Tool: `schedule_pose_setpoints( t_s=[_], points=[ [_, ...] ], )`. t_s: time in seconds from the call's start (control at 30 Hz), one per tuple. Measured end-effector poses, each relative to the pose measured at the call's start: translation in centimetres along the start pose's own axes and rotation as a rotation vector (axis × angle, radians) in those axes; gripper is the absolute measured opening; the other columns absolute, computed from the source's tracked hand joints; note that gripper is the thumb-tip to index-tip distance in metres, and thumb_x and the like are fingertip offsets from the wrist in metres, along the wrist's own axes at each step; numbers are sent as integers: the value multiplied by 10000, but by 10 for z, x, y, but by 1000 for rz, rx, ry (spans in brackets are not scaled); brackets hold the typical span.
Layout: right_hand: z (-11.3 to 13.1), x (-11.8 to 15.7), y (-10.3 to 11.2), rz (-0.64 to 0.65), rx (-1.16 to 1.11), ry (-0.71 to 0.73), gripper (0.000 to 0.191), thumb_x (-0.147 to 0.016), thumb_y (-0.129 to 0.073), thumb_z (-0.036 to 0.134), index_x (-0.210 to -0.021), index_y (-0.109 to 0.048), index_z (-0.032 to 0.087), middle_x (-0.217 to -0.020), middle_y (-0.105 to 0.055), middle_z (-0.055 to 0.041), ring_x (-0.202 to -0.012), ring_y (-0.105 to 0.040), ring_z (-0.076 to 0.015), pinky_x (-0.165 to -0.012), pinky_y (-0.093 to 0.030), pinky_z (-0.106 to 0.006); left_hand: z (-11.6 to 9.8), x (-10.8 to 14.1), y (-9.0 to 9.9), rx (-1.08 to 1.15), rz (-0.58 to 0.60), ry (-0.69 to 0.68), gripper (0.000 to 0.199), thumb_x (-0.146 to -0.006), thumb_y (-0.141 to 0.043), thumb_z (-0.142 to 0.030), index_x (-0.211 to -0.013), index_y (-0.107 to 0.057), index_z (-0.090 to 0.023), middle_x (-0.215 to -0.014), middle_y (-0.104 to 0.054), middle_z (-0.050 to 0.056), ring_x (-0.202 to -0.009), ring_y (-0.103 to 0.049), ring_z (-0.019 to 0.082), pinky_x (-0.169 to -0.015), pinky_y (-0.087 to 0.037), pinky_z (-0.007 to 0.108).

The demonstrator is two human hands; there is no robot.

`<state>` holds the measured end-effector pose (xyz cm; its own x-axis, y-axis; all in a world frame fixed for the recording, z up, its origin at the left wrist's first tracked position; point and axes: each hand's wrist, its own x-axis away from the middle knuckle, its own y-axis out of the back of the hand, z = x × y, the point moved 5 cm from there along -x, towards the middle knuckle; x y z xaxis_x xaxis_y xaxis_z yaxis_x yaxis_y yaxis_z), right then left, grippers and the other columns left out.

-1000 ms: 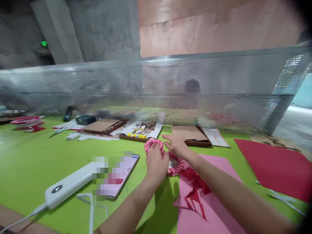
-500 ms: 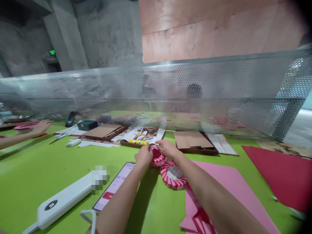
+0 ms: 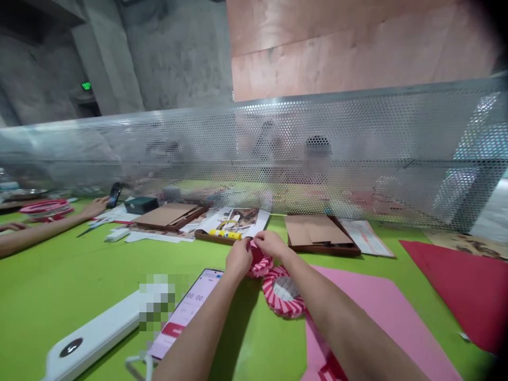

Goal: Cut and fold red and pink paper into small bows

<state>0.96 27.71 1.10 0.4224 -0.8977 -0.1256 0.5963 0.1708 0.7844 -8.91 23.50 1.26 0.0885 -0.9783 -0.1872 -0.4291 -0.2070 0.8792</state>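
Observation:
A small pink and red folded-paper piece [image 3: 260, 260] is between my two hands, above the green table. My left hand [image 3: 239, 258] pinches its left upper edge. My right hand [image 3: 270, 244] grips the top edge from the right, fingertips close to those of the left. Just below, a red and white pleated paper ring [image 3: 273, 301] lies with a pale centre, partly behind my right forearm. Pink paper sheets [image 3: 369, 301] spread under and beside that forearm.
Left of my arms lie a phone [image 3: 186, 307] and a white device [image 3: 99, 333]. Brown trays [image 3: 353, 250] with cardboard, a yellow glue stick [image 3: 225, 234] and red paper [image 3: 456, 286] are around. Another person's arm [image 3: 51, 233] reaches in at left, before a perforated metal screen [image 3: 198, 153].
My hands have drawn closer together around the pink and red paper piece. At left, the other person's hand has moved right, to the upright phone.

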Motion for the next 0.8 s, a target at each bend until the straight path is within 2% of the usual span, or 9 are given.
schedule_pose_setpoints(
  t_s=[0.27, 0.43, 0.63, 0.8],
  points=[
    [-17, -15, -20, -5, -181, -186, 232, -824, -494, 288, -998, -538, 141, -981, -573, -49, -788, -570, -155, -656, -488, -329, -1, 0, -1, -28, 43, 13, 276, -823, -477, -283, -1070, -503, -162, -1078, -537, 71, -894, -551, 183, -745, -468, 383],
    [-21, -19, -25, 4, -233, -213, 226, -832, -480, 293, -998, -538, 150, -986, -572, -49, -797, -569, -156, -676, -486, -337, -6, 3, 2, -35, 13, -17, 287, -824, -474, -281, -1089, -492, -171, -1097, -527, 73, -908, -546, 187, -754, -464, 387],
    [-18, -10, -14, -2, -215, -171, 238, -827, -488, 296, -1005, -536, 147, -1002, -567, -52, -825, -564, -168, -698, -478, -356, -7, 3, 1, -68, 33, -30, 273, -823, -477, -282, -1068, -504, -165, -1073, -539, 69, -892, -551, 181, -744, -468, 379],
    [-20, 3, 4, -61, -219, -123, 231, -832, -479, 298, -999, -541, 152, -1016, -564, -51, -849, -559, -174, -719, -473, -364, -6, 1, -1, -90, 55, -41, 272, -824, -475, -282, -1070, -504, -170, -1084, -535, 70, -900, -548, 182, -750, -465, 380]
  ],
)
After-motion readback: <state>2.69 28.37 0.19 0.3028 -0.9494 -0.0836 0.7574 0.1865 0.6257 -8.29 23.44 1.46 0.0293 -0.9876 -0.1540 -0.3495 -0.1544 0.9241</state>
